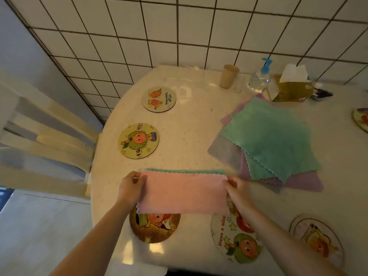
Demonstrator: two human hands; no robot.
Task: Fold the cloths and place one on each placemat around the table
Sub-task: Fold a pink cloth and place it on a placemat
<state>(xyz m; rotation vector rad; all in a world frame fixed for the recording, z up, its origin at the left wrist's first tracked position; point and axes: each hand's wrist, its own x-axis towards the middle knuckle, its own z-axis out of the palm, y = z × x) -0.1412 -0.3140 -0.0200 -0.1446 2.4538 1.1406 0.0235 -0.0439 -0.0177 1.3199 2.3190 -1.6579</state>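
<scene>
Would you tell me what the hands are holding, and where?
The pink cloth: left hand pinches its left end, right hand its right end.

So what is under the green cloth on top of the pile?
Under the green cloth more cloths show at the edges: green, grey and purple. How many lie there is hidden, as is the table beneath.

Beige cup (229,76); clear pump bottle (259,77) beside tissue box (288,90); slatted chair (43,136); tiled wall (179,32).

The near round placemat (235,239) reads "Have a nice"; other mats' lettering is illegible.
</scene>
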